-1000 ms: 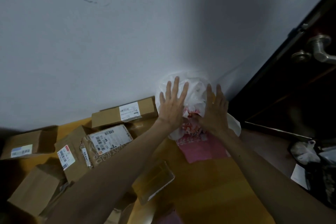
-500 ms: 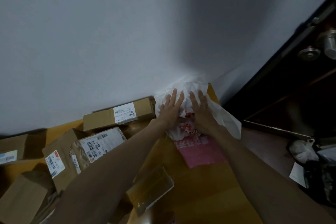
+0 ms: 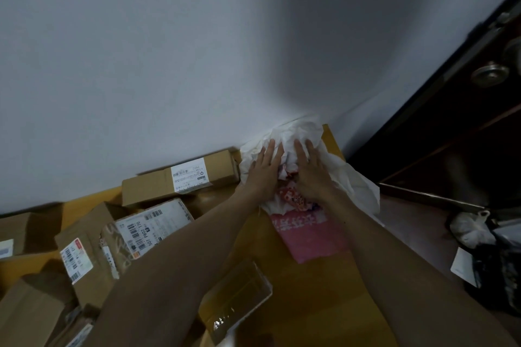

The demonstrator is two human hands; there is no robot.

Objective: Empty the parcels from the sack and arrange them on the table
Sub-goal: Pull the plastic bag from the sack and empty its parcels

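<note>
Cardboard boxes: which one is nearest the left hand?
The long narrow box lying along the wall; its end by the white bag nearly meets the left hand pressing there. The other labelled boxes sit farther left, nearer the camera.

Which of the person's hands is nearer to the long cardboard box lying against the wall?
Left. The left hand lies on the white bag just beside the long box, near its end; the right hand lies on the bag farther right.
</note>
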